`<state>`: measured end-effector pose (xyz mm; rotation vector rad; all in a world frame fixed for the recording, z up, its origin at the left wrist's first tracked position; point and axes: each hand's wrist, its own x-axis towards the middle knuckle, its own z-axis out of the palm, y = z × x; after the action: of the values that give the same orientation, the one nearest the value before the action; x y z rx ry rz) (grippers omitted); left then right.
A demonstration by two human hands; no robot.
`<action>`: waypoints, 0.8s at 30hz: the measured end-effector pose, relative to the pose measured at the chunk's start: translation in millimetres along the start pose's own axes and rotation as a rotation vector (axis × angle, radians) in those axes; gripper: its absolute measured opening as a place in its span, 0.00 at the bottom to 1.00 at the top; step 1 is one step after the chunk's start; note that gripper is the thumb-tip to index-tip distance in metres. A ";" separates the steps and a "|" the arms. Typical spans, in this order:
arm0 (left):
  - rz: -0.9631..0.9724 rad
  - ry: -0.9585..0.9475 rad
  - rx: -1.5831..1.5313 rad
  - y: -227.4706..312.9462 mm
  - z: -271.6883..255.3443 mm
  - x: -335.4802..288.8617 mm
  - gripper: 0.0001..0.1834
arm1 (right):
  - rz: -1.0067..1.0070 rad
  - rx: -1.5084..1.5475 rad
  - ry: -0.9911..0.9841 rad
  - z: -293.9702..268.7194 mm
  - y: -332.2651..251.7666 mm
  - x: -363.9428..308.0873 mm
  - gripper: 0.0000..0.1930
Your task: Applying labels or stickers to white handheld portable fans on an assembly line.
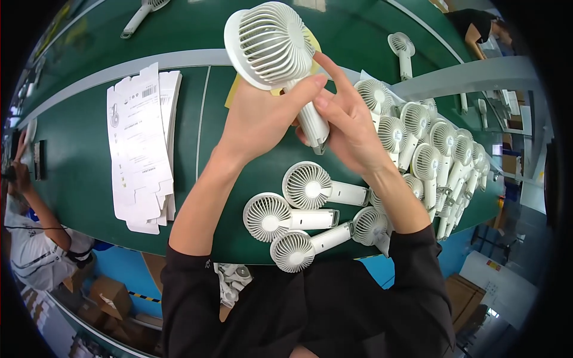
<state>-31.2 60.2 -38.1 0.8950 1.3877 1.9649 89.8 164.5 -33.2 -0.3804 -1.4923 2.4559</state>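
A white handheld fan (pixel 277 48) is raised above the green table, its round slatted cage tilted up and its handle pointing down toward me. My left hand (pixel 262 113) wraps around the fan just below the cage, thumb along the handle. My right hand (pixel 349 116) grips the handle from the other side, with its index finger reaching up to the cage edge. Part of the handle is hidden behind the fingers. Behind the fan, yellow sheets (pixel 231 92) show on the table. Under my forearms lie several white handheld fans (pixel 313 186), handles toward the right.
Flattened white printed cartons (pixel 140 155) are stacked at left. Many more fans (pixel 444 140) are heaped at right beside a grey rail (pixel 471 77). Single fans lie beyond the rail, one at far right (pixel 404 56). Other people work at the left edge and far right.
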 end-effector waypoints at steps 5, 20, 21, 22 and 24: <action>-0.056 -0.073 0.002 9.4 -8.7 2.8 0.20 | -0.019 0.035 0.007 2.2 0.0 -1.3 0.40; 0.224 -0.021 1.311 -50.0 -73.1 13.7 0.44 | 0.058 -0.507 0.262 -9.5 60.5 -10.1 0.42; 0.159 -0.044 1.305 -56.5 -76.0 12.2 0.44 | 0.080 -0.514 0.258 -10.6 62.8 -10.5 0.43; 0.153 -0.043 1.303 -58.3 -76.0 11.1 0.44 | 0.104 -0.521 0.259 -12.3 64.9 -11.5 0.43; 0.038 -0.089 1.223 -59.5 -76.3 9.7 0.45 | 0.105 -0.524 0.263 -13.8 67.7 -11.5 0.43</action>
<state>-92.9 41.9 -111.0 1.4517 2.5222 0.8951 100.6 141.7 -98.6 -0.8584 -2.0141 1.9491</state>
